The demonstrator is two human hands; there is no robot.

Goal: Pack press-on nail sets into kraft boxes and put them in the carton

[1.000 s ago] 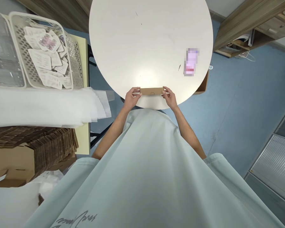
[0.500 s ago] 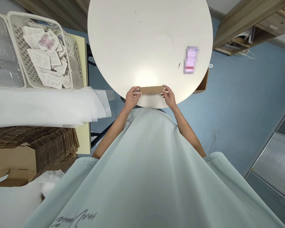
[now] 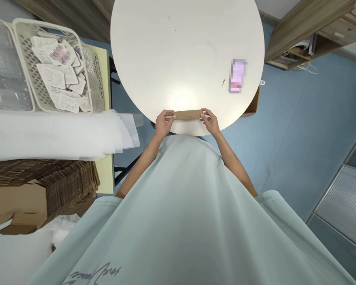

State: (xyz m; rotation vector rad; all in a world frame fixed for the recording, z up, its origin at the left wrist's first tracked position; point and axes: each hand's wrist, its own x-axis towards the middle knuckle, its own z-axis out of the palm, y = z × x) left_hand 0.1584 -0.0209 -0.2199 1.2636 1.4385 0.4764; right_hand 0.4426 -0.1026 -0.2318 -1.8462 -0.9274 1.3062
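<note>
Two-handed hold on a small cardboard box, seen from above: the slim brown box [image 3: 188, 115] lies lengthwise between the hands, over the near edge of a round white table [image 3: 184, 51]; whether its underside touches the tabletop cannot be told. The left hand [image 3: 163, 123] grips the box's left end, thumb on the near side and fingers bent toward the far corner. The right hand [image 3: 211, 122] grips the right end in much the same way, its thumb against the near side and its index finger reaching to the far corner. Both forearms extend forward on either side of a pale green shirt [image 3: 190, 206]. On the table, to the right and well apart from the hands, lies a pixelated pink-violet oblong [image 3: 237, 76]. At left, a pale yellow side table [image 3: 106, 174] bears a perforated white basket [image 3: 97, 89] of printed packets [image 3: 52, 75], a pile of translucent white sheets [image 3: 47, 134] and a stack of flattened cardboard [image 3: 69, 186]. Blue floor [image 3: 293, 118] shows at right
</note>
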